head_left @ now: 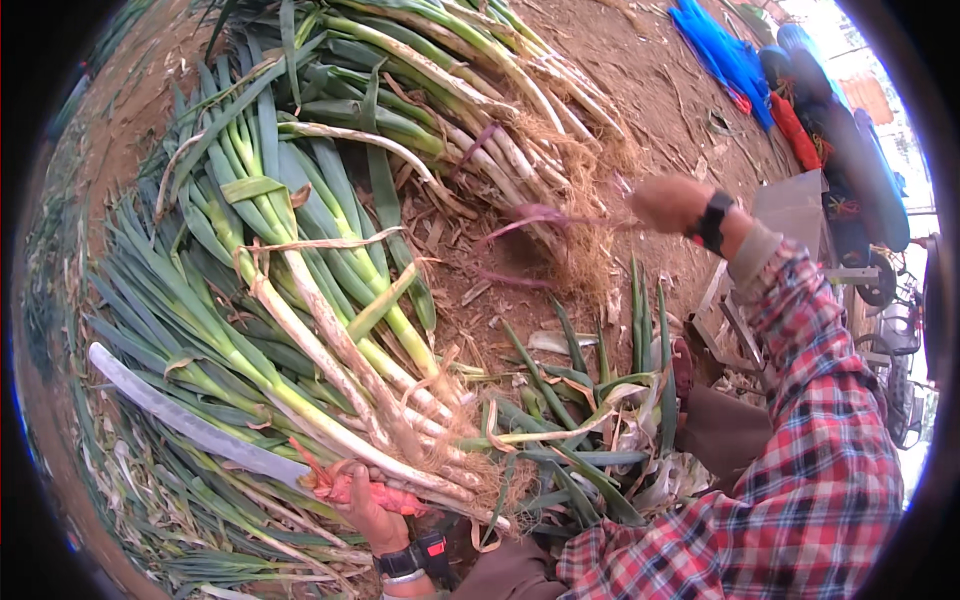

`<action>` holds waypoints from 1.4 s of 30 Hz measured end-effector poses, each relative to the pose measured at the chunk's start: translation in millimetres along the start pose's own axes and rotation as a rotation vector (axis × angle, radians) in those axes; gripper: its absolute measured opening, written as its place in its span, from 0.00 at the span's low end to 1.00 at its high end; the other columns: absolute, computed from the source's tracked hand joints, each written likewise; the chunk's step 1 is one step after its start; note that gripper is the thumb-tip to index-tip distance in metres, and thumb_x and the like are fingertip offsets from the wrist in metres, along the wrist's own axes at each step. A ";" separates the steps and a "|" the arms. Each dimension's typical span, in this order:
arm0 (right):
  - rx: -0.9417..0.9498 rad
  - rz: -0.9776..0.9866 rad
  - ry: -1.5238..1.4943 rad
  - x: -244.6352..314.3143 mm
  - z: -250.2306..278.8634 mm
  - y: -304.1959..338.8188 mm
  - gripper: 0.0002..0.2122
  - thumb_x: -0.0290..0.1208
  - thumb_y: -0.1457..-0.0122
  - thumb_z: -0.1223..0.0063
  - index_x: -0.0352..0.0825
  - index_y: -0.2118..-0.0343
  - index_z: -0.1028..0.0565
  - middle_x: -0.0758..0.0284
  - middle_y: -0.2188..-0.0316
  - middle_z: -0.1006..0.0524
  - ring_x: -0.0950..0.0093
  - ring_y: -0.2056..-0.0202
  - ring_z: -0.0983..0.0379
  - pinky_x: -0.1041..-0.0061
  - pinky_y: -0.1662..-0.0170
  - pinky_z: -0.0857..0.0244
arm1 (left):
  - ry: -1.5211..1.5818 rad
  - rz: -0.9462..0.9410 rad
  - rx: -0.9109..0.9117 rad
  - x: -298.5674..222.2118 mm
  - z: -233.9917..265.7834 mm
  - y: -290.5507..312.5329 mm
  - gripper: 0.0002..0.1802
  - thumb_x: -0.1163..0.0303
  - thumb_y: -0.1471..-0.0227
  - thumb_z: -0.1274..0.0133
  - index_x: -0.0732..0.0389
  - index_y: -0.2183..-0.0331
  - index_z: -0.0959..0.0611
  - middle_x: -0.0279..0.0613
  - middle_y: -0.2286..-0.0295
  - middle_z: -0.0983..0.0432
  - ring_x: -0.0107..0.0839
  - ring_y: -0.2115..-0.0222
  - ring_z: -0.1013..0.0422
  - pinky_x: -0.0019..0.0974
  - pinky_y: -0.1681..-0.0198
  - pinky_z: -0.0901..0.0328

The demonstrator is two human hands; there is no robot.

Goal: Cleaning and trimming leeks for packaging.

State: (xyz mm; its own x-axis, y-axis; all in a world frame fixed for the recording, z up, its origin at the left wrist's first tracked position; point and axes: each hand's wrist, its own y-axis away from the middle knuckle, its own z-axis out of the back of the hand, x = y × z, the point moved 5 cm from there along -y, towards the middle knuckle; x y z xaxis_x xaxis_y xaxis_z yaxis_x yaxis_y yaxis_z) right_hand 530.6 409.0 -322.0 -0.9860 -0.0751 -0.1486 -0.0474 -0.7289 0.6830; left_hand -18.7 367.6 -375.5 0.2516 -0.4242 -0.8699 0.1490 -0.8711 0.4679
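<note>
Nearest us, our brown trouser knees point(725, 425) frame a loose heap of cut leaves point(570, 475), which lies between our legs and the roots. Our left hand point(368, 515) is low in the scene, fingers wrapped firmly round the handle of a knife point(200, 424). The long, slightly curved blade runs out to the left over green leaves, grey and dull, while the handle is bound in a crinkled orange-red wrap (frayed where it meets the steel).

Just beyond that grip the near leeks point(330, 330) spread away to the left, their pale stalks and bushy roots pointing right, toward us. The stalks are smooth in places, soil-streaked and papery in others; the leaves are flat and strappy. This pile stands between the knife hand and the far leeks point(470, 110).

Our right hand point(672, 205) is raised off to the right, just beside the far roots, its fingers curled but blurred; we cannot tell whether they hold anything. A thin purple strip point(540, 215) lies across those roots, left of the hand.

Farther right on the brown soil point(640, 45) are a grey metal box point(790, 205), a small wheel point(876, 280), a red cloth point(795, 132) and, beyond, a blue cloth point(718, 60).
</note>
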 end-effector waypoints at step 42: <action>-0.476 -0.032 -0.531 211.9 74.6 -16.5 0.11 0.26 0.47 0.54 0.37 0.60 0.30 0.60 0.71 0.23 0.61 0.69 0.23 0.65 0.70 0.30 | 0.014 -0.055 -0.075 9.7 12.3 6.9 0.22 0.78 0.51 0.45 0.59 0.53 0.29 0.34 0.69 0.28 0.23 0.73 0.31 0.28 0.71 0.33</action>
State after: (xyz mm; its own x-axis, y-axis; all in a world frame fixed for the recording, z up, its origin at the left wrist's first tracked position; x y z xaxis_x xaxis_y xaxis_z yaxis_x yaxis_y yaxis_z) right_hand 310.6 455.9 -311.5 -0.9355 0.2049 0.2879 -0.1224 -0.9522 0.2798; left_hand -27.0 354.5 -382.7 0.2540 -0.3727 -0.8925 0.2339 -0.8717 0.4306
